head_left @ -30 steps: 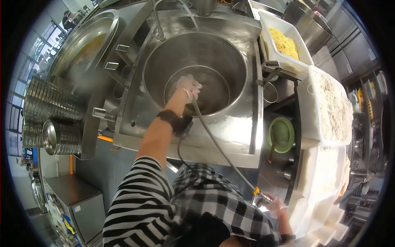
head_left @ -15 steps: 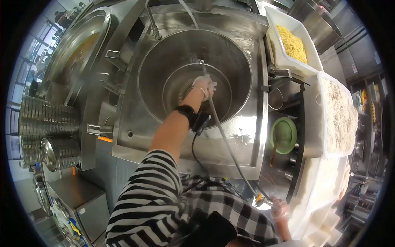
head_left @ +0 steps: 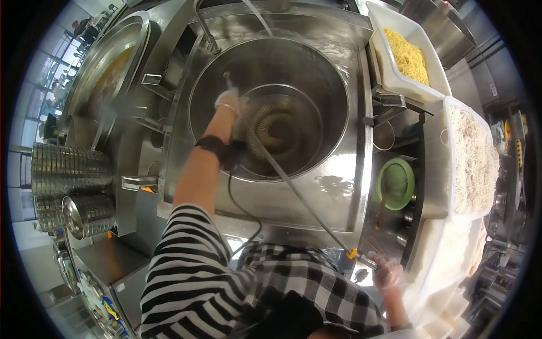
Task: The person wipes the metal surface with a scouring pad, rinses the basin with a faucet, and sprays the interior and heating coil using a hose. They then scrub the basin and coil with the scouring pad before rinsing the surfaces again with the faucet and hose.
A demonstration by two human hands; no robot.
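My gloved left hand (head_left: 227, 103) is closed round the grey flexible hose (head_left: 299, 195) at the left wall of the big round steel cauldron (head_left: 333, 90), rinsing it, I judge. My right hand (head_left: 387, 272) grips the hose's valve end by my waist. Sweeping round the wall would need slack.

Hands: two, both gloved; left hand (head_left: 227, 103), right hand (head_left: 387, 272). Hose (head_left: 299, 195): one. Round steel vat (head_left: 322, 79): one. Wide pan (head_left: 121, 42) with yellowish liquid: one. White tubs: two; tub of yellow noodles (head_left: 385, 68), tub of pale noodles (head_left: 437, 186). Green bowl (head_left: 395, 183): one. Stacks of steel bowls (head_left: 68, 169): at least two, single bowls too many for exact count. Tap pipe (head_left: 204, 31): one.
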